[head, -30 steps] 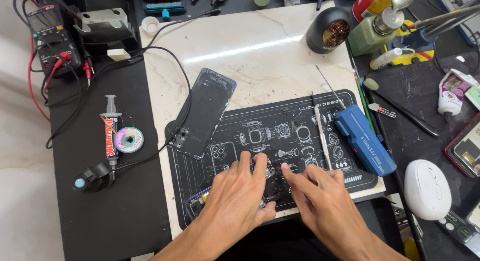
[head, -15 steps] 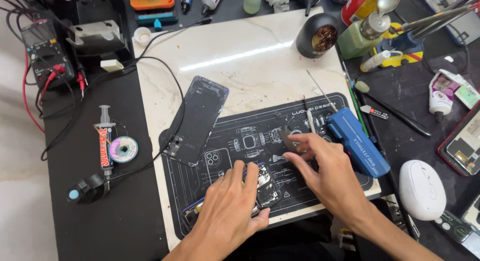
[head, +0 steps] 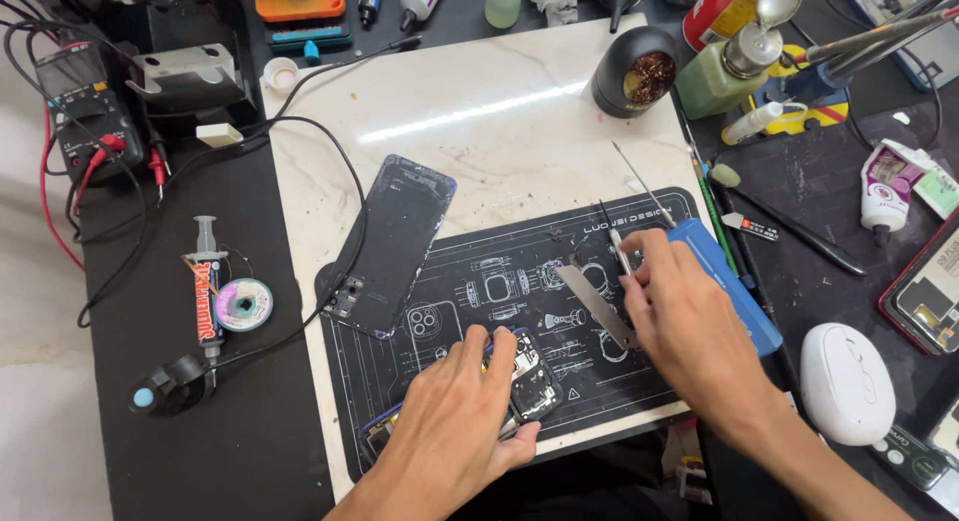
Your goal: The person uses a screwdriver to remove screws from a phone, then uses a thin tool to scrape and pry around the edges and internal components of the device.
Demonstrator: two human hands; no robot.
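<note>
Left hand (head: 455, 421) presses flat on the opened phone (head: 524, 381), steadying it on the repair mat (head: 450, 291), while right hand (head: 684, 316) pinches tweezers (head: 617, 243) just beyond it.

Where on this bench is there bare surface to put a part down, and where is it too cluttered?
Free: the marble slab between the detached phone panel and the brass-wool pot, and the black bench below the syringe. Crowded: the printed mat under the left hand and right hand, and the right side around the white mouse.
</note>
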